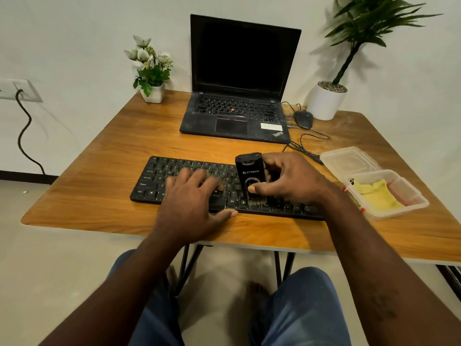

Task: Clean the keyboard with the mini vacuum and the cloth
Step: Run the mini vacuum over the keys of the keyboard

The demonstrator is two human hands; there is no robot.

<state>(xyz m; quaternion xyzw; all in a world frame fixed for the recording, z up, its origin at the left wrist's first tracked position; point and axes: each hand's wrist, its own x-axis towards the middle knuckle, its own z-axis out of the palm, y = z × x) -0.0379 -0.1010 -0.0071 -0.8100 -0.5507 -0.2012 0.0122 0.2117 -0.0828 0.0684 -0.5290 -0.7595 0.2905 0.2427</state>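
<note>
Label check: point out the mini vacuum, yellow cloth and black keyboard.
mini vacuum (250,172): head view, logo on its black body.
yellow cloth (379,196): head view, middle of the cloth.
black keyboard (156,177): head view, bare keys near its left end.

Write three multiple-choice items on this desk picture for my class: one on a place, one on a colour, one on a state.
1. Where is the cloth? A in the plastic box; B on the floor; C on a shelf.
2. What colour is the cloth? A blue; B red; C yellow.
3. The mini vacuum is: A lying flat; B held brush-down on the keyboard by the right hand; C inside the box.
Answers: 1 A, it lies in the box; 2 C, it looks yellow; 3 B, fingers curl round it, brush down.
</note>
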